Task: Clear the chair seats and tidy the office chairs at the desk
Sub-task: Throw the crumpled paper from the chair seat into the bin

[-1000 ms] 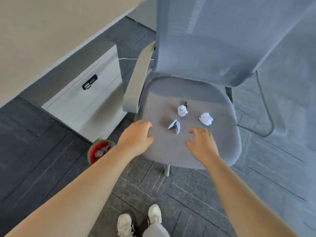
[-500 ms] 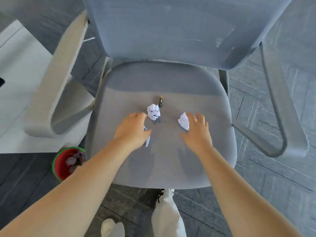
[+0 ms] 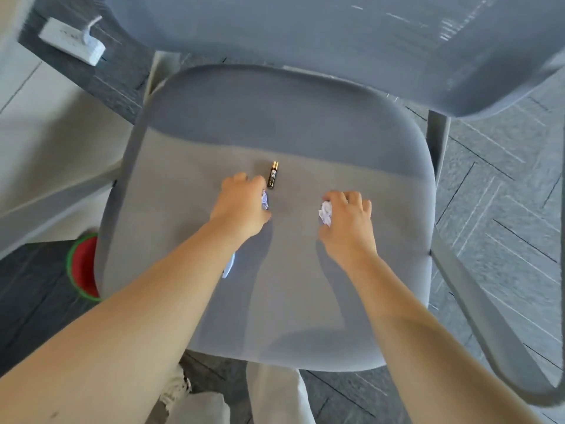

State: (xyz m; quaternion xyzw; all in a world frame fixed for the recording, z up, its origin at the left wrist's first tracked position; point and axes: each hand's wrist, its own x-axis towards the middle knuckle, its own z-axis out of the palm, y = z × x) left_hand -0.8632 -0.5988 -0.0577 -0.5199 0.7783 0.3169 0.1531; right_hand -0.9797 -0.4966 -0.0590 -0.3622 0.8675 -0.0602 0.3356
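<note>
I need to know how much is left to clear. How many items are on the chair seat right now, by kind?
Crumpled paper balls: 2, one under the left hand, one in the right hand
Flat paper scrap: 1
Battery: 1
Total: 4

Both hands are down on the grey chair seat (image 3: 189, 185) mid-frame: left hand (image 3: 241, 206) curled over a crumpled paper ball (image 3: 264, 199), right hand (image 3: 348, 221) pinching another paper wad (image 3: 326, 212). Small battery (image 3: 272, 175) lies just beside the left fingertips; a red bin (image 3: 82, 267) peeks out at the left edge.
</note>
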